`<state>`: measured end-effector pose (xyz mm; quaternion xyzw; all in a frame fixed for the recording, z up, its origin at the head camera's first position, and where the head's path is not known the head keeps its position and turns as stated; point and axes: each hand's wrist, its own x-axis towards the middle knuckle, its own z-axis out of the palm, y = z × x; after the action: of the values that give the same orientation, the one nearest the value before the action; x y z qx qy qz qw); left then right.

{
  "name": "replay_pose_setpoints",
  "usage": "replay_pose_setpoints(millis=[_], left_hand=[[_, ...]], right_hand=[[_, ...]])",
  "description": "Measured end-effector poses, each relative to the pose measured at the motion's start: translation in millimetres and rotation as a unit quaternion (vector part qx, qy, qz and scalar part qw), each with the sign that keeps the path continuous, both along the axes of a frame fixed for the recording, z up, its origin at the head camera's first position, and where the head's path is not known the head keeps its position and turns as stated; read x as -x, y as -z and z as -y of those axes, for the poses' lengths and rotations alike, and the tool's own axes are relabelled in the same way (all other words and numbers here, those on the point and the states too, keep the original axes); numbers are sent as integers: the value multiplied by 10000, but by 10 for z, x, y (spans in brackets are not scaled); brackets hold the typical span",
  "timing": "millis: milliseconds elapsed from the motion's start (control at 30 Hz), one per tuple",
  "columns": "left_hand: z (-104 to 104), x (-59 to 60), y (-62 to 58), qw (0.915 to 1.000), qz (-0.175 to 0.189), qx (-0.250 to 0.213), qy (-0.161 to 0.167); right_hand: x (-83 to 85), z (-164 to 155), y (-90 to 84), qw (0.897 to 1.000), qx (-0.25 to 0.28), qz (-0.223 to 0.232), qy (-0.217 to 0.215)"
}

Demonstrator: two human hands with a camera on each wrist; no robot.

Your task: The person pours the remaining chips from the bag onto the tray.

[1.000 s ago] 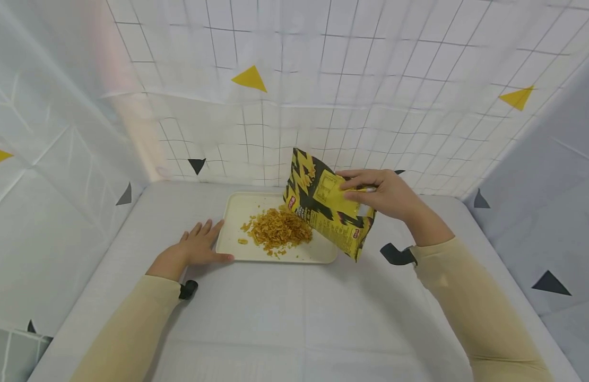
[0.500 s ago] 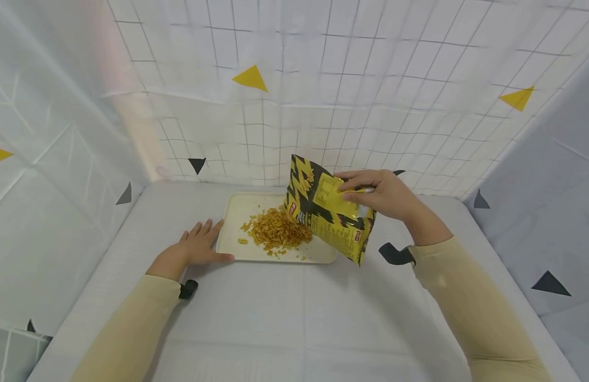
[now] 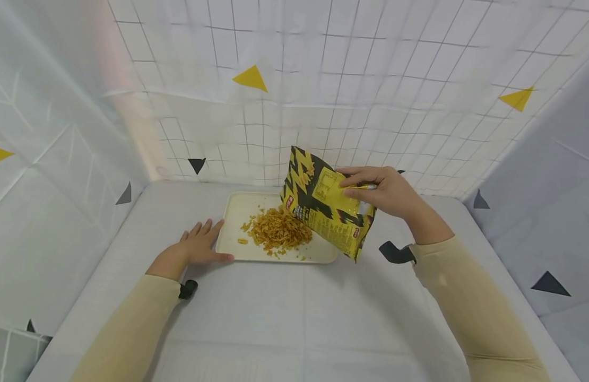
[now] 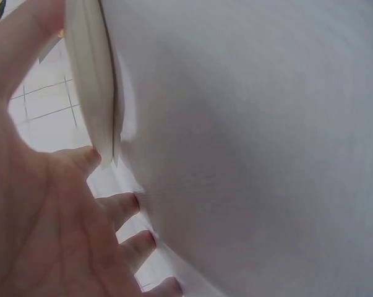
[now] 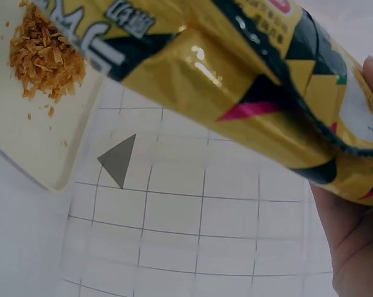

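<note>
Head view shows the right hand [image 3: 387,192] with its grip pinched on the bottom seam of a glossy yellow-and-black foil snack bag [image 3: 325,207], thumb and fingers curled round the crimped end. The bag hangs tilted, mouth down toward 8 o'clock, just over the right half of a shallow cream plastic tray [image 3: 237,212]. A heap of golden-brown crumbly snack pieces [image 3: 279,231] lies in the tray's middle, the bag's mouth at or just above the heap's 2 o'clock edge (whether they touch I cannot tell).

To pour well, I judge the mouth should stay inside the tray rim; light shakes from the seam would loosen what clings inside, and keeping the bag low limits scatter.

At 9 o'clock of the tray, the left hand [image 3: 199,246] lies flat on the white counter [image 3: 294,318], fingers straight and spread against the tray's left rim, thumb at its near corner, holding nothing; light pressure there would steady the tray.
</note>
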<state>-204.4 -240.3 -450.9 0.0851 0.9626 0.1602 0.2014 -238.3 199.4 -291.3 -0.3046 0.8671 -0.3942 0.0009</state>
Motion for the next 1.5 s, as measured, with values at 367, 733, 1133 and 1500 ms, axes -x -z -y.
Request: replay_pose_setpoints(millis=[367,733,1133,1500], left_hand=[[7,-6,-1,10000,-18,-11,35],[22,-26,-6,10000,-35,-33,49],[-1,-19,-20,10000,-40,-16,18],[-6,-19,-16,10000,-56,-13,38]], right_hand=[[-7,22,54,9997,126,196,-50],[6,43,126,9997,167,129,-97],[14,40,130,9993,257,246,-93],[17,-17,109,9998,120,135,-32]])
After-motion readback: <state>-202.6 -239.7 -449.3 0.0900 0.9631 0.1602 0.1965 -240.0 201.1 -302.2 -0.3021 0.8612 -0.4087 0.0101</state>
